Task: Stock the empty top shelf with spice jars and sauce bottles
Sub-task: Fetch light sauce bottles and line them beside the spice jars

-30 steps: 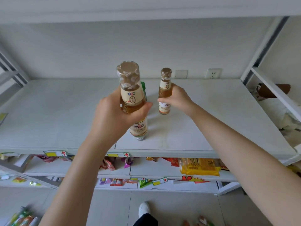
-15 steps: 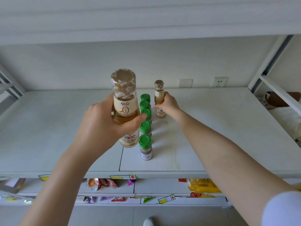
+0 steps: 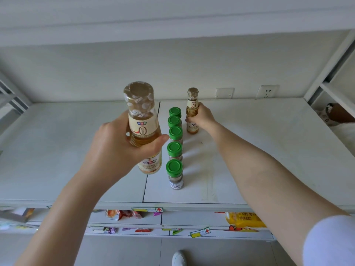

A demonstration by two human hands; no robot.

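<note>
- Where the right hand (image 3: 201,117) reaches deep, how does the far bottle (image 3: 192,112) stand?
- Upright on the top shelf (image 3: 57,150), cap up, near the back wall. Fingers wrap its middle. It is just right of the jars (image 3: 174,146), five green lids in a line running front to back.
- And the left hand (image 3: 115,150)?
- Clamped round the near bottle (image 3: 143,131) below its neck, long axis nearly vertical, just left of the front jars. Whether its base touches the shelf, I cannot tell.
- Room to move?
- Wide shelf board shows on both outer sides, up to the front edge.
</note>
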